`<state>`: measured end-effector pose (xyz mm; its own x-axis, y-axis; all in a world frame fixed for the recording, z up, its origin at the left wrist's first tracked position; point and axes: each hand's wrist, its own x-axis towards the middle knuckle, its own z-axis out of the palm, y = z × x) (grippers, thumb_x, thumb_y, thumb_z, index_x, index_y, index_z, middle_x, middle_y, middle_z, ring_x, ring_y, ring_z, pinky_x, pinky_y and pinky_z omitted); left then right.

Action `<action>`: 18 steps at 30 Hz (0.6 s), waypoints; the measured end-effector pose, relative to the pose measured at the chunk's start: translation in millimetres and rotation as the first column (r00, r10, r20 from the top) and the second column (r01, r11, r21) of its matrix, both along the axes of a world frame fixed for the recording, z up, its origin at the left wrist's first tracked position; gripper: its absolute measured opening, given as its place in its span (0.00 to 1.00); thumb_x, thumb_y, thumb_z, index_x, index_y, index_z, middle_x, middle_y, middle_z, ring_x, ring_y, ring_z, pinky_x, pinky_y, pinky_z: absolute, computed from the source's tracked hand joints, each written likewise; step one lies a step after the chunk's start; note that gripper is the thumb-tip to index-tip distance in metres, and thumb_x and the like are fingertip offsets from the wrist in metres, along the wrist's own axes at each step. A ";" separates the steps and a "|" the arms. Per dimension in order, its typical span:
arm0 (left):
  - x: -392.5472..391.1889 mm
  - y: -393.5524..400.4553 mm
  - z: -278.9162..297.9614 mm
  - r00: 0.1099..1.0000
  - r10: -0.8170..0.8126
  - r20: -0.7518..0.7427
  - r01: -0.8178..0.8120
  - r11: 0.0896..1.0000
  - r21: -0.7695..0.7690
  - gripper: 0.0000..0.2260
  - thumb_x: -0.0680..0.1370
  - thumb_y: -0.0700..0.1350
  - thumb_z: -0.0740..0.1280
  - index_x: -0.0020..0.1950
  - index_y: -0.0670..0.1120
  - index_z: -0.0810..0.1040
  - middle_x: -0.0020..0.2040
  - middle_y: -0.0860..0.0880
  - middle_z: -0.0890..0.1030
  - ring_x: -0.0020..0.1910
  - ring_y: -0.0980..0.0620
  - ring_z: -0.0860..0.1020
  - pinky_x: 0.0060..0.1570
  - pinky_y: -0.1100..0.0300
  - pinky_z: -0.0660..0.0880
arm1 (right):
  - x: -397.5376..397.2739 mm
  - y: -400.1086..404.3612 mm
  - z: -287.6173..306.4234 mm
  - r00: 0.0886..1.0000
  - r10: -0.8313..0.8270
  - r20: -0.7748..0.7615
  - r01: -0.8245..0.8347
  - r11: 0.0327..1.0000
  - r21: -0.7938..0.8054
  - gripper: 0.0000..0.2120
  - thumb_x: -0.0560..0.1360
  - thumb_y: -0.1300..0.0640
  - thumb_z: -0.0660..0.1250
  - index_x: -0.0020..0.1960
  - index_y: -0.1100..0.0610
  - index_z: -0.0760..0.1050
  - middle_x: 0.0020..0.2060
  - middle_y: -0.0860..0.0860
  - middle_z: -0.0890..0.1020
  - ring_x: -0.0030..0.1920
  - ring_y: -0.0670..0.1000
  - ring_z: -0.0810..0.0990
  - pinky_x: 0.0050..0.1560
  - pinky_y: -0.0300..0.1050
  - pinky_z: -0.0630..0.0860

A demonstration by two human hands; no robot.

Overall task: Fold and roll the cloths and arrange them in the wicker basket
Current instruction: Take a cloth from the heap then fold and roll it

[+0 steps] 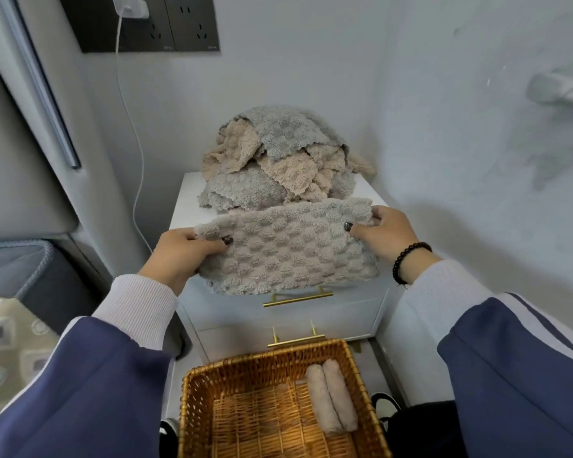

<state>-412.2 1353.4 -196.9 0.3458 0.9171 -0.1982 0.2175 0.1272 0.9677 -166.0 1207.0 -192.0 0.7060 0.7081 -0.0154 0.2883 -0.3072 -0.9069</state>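
Note:
A taupe fluffy cloth, folded over, lies on the front of the white nightstand top. My left hand pinches its left end and my right hand pinches its right end. Behind it sits a heap of grey and beige cloths. Below, on the floor in front of the nightstand, stands the wicker basket. Two rolled cloths lie side by side along its right side.
The nightstand has two drawers with gold handles. A white charger cable hangs from the wall socket down the left. A bed edge is at the left. A wall closes the right side. Dark shoes sit beside the basket.

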 end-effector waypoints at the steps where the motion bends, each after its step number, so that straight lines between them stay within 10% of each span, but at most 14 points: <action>1: -1.1 -6.9 3.2 0.998 0.001 0.056 0.002 0.998 -0.067 0.05 0.72 0.33 0.72 0.46 0.37 0.80 0.39 0.42 0.82 0.29 0.51 0.81 0.25 0.60 0.78 | -1.8 -6.7 4.7 1.000 -0.010 -0.006 0.010 1.000 0.001 0.10 0.73 0.61 0.71 0.53 0.62 0.77 0.52 0.57 0.82 0.47 0.55 0.82 0.41 0.42 0.80; 5: -7.5 -25.5 9.5 0.971 0.016 0.241 0.026 0.985 -0.170 0.08 0.75 0.34 0.69 0.53 0.36 0.79 0.35 0.45 0.84 0.29 0.53 0.82 0.24 0.62 0.77 | -7.1 -28.6 17.7 0.994 -0.059 -0.087 0.062 0.997 0.036 0.16 0.71 0.62 0.72 0.56 0.68 0.77 0.53 0.65 0.80 0.53 0.65 0.81 0.53 0.64 0.77; 13: -25.1 -46.3 9.0 0.964 -0.005 0.265 0.038 0.992 -0.119 0.12 0.78 0.42 0.67 0.59 0.37 0.79 0.48 0.42 0.85 0.45 0.46 0.84 0.45 0.52 0.80 | -14.3 -48.4 13.5 0.998 -0.029 0.054 0.027 0.999 0.037 0.12 0.74 0.54 0.71 0.39 0.58 0.70 0.30 0.51 0.70 0.30 0.51 0.68 0.31 0.41 0.65; 18: -21.6 -51.8 16.3 0.962 -0.017 0.272 0.048 0.993 -0.109 0.10 0.80 0.42 0.64 0.56 0.38 0.79 0.45 0.42 0.85 0.41 0.47 0.85 0.38 0.55 0.82 | -30.8 -44.9 9.1 0.984 -0.083 0.160 0.073 0.995 0.071 0.11 0.75 0.54 0.68 0.39 0.58 0.70 0.31 0.50 0.69 0.30 0.50 0.67 0.27 0.39 0.63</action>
<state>-433.8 1301.6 -180.6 0.4299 0.8813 -0.1960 -0.0438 0.2372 0.9705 -196.7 1162.2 -182.9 0.7483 0.6466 0.1479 0.4110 -0.2770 -0.8685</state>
